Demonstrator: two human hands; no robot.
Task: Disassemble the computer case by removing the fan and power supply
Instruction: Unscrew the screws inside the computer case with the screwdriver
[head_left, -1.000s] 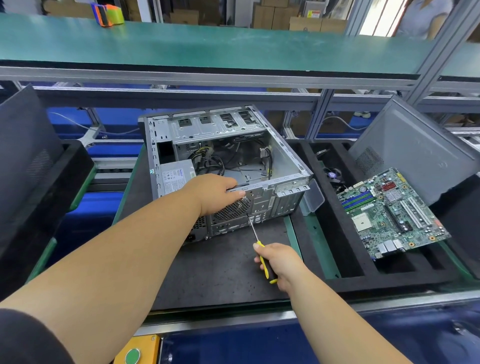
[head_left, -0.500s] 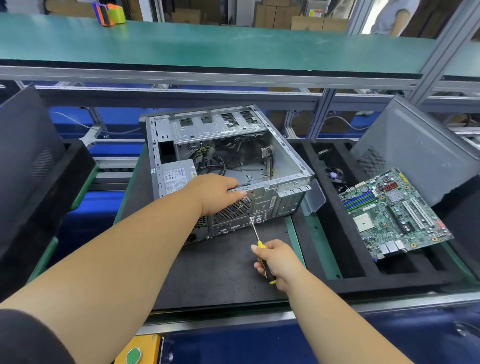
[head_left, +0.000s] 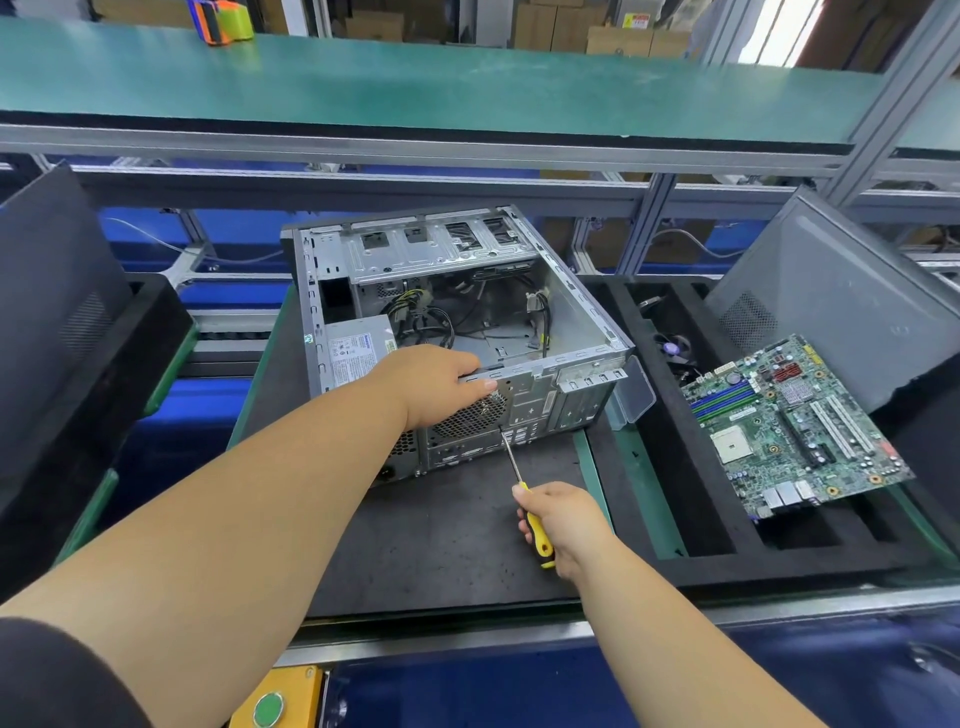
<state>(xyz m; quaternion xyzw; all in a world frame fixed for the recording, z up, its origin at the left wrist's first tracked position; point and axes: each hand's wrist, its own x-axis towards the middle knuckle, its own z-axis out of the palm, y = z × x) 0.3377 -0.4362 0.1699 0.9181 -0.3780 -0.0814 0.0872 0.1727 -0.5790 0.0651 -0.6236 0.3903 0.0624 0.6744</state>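
Note:
An open grey computer case (head_left: 576, 317) lies on its side on a dark mat (head_left: 447, 530). The power supply (head_left: 356, 348) with a white label sits in its near-left corner, beside loose cables. My left hand (head_left: 431, 384) grips the top edge of the rear panel, over the round fan grille (head_left: 475, 415). My right hand (head_left: 563, 522) holds a yellow-and-black screwdriver (head_left: 535, 535); its shaft tip touches the rear panel at the grille's lower right corner. The fan itself is hidden behind the grille and my hand.
A black foam tray (head_left: 696, 530) on the right carries a green motherboard (head_left: 789, 421) and a leaning grey side panel (head_left: 841, 291). A clear plastic box (head_left: 636, 392) stands by the case's right corner. Another dark panel (head_left: 57, 291) leans at left. A green shelf (head_left: 415, 88) runs overhead.
My right hand with the screwdriver has edged slightly nearer the case. The left hand stays on the rear panel's edge.

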